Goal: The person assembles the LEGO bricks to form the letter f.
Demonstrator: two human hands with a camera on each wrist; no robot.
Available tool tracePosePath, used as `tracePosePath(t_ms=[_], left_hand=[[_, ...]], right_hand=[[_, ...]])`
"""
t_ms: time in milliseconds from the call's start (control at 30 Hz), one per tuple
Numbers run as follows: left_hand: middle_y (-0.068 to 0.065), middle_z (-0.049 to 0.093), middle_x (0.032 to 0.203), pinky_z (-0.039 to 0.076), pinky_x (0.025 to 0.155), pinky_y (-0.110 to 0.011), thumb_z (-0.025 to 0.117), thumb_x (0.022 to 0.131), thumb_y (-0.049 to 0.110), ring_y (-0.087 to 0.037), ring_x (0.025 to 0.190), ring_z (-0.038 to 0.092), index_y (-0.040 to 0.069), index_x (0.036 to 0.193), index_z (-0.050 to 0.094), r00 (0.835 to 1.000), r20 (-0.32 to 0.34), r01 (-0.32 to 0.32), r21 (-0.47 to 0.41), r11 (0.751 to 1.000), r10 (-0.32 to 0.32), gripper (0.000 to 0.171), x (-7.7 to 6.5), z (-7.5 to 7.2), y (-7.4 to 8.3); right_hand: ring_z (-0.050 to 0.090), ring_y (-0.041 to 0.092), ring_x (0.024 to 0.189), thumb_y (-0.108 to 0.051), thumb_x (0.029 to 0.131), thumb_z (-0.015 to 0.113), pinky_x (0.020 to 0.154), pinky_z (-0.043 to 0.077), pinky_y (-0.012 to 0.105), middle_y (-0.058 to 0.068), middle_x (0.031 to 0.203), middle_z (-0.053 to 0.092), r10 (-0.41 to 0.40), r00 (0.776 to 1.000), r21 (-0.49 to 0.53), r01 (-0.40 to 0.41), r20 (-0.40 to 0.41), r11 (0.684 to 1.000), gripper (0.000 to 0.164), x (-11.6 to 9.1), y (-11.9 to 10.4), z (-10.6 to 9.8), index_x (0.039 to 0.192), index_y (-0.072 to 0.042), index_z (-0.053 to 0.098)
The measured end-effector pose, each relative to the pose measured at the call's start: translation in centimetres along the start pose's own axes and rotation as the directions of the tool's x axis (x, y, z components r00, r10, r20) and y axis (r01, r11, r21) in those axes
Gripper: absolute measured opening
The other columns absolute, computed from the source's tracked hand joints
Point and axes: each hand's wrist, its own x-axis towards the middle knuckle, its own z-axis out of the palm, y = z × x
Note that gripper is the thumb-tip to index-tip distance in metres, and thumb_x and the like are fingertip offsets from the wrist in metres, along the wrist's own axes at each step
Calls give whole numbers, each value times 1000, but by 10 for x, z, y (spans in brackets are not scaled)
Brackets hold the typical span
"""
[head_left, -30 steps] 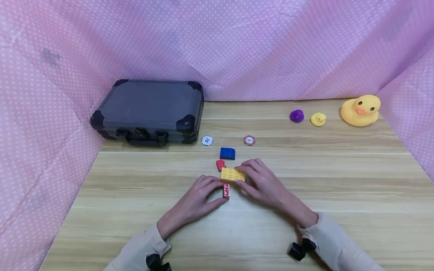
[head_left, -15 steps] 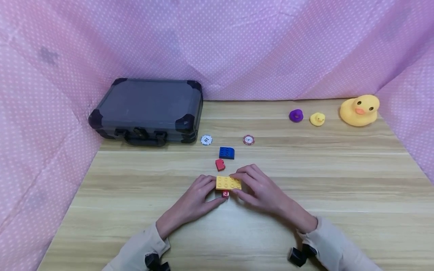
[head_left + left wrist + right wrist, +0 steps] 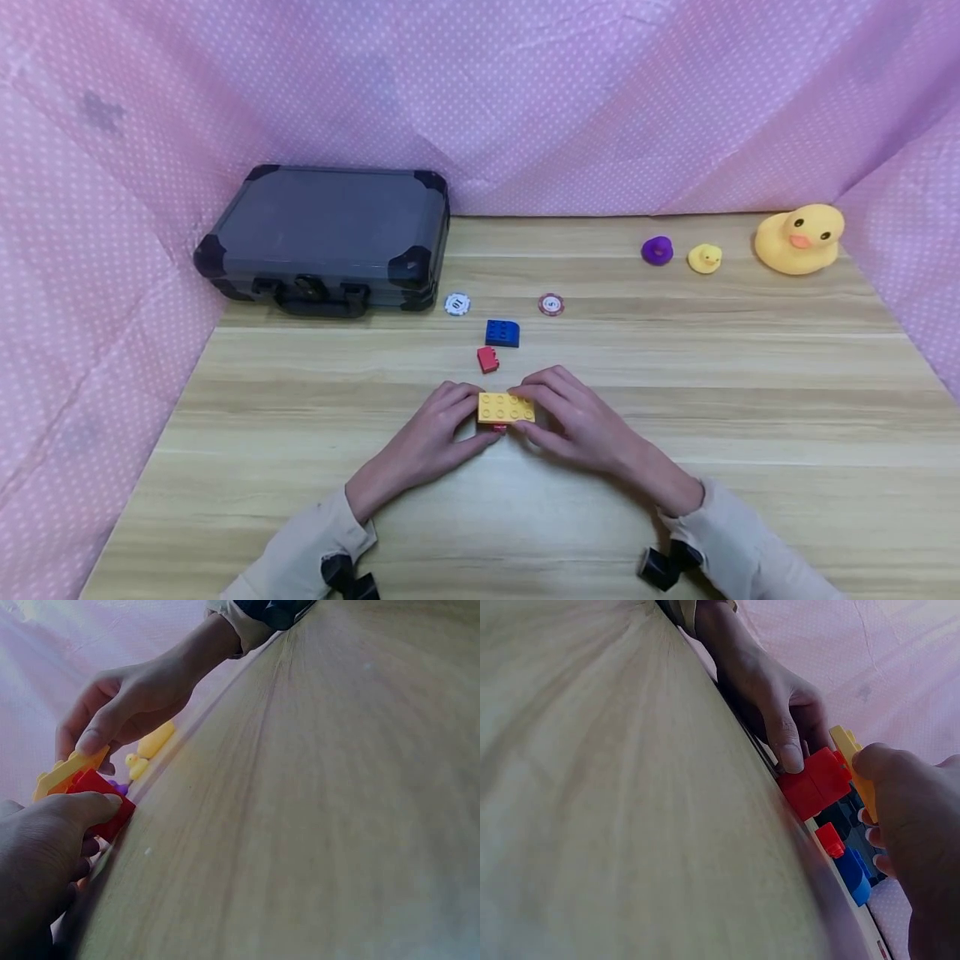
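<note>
Head view takes in pink dotted cloth (image 3: 562, 108) hanging beyond the far edge and along both sides of a wooden bench (image 3: 750, 400). A grey case (image 3: 330, 221) with black corners lies closed at the bench's far-left corner, its handle facing the near edge. Two hands in pale sleeves (image 3: 750, 546) reach from the near side to the middle of the bench. The left hand (image 3: 426, 433) has its grip clenched on a red block (image 3: 814, 784), thumb pressed to the end facing the near edge. The right hand (image 3: 581, 421) has its grip on a yellow block (image 3: 498, 407), pinching the end toward the right edge between thumb and fingers. The yellow block is over the red block's studs, hiding most of it from above; whether the two are joined I cannot tell. A large duck (image 3: 797, 242) sits at the far-right corner. Beyond the hands, toward the far edge, lies a blue block (image 3: 502, 333). Near the far edge are a small yellow duck (image 3: 705, 258) and a purple duck (image 3: 657, 250). A white chip (image 3: 457, 304) lies just beside the case, a red-rimmed chip (image 3: 551, 304) nearer the right edge. A loose red piece (image 3: 487, 360) lies just nearside of the blue block.
</note>
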Motion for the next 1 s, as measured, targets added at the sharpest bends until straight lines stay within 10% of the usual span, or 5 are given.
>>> tracePosePath(t_ms=[1000], left_hand=[[3, 65, 124, 51, 95, -34, 82, 92, 31, -13, 112, 52, 12, 122, 74, 1000, 6, -6, -8, 1000, 6, 36, 1, -2, -1]], right_hand=[[56, 13, 103, -26, 92, 80, 82, 54, 27, 0, 116, 63, -30, 998, 25, 29, 53, 999, 40, 4, 0, -7, 127, -10, 70]])
